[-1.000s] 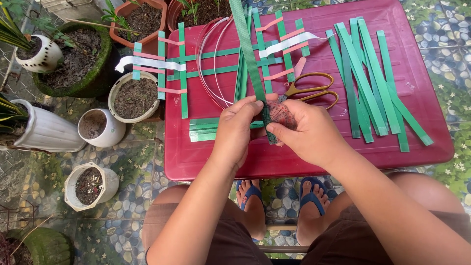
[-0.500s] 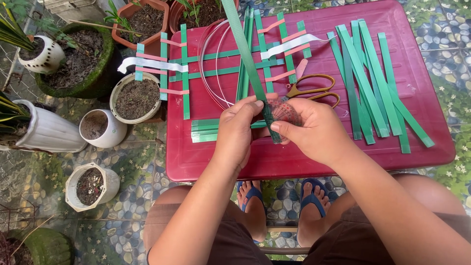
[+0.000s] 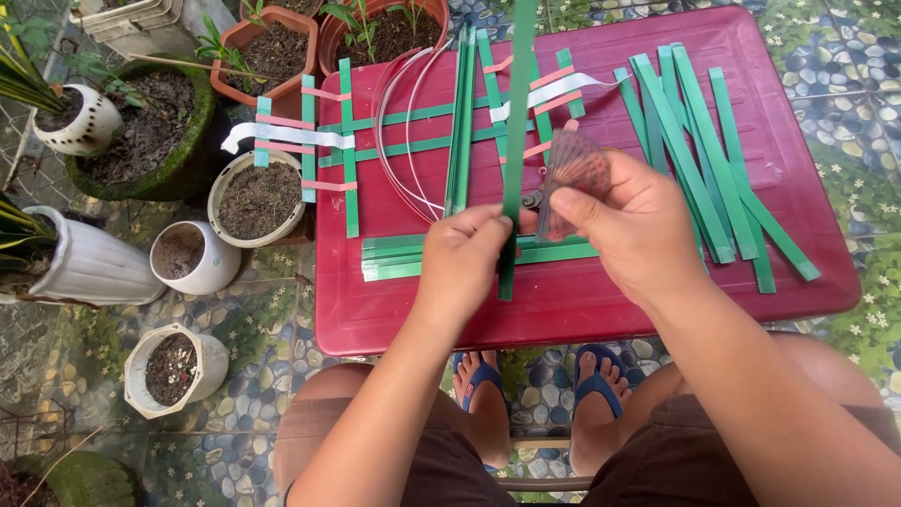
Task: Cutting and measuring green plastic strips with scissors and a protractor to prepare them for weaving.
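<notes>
I see my left hand (image 3: 466, 258) pinching a green strip (image 3: 516, 113) cut off above the red table (image 3: 582, 310); my right hand (image 3: 638, 230) grips blurred scissors (image 3: 570, 174).

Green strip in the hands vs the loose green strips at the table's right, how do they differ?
The held green strip is single, raised off the red table and pinched by the left hand, with the right hand beside it. The loose green strips are many, lying flat, fanned diagonally and untouched. Both are narrow, flat and green.
</notes>
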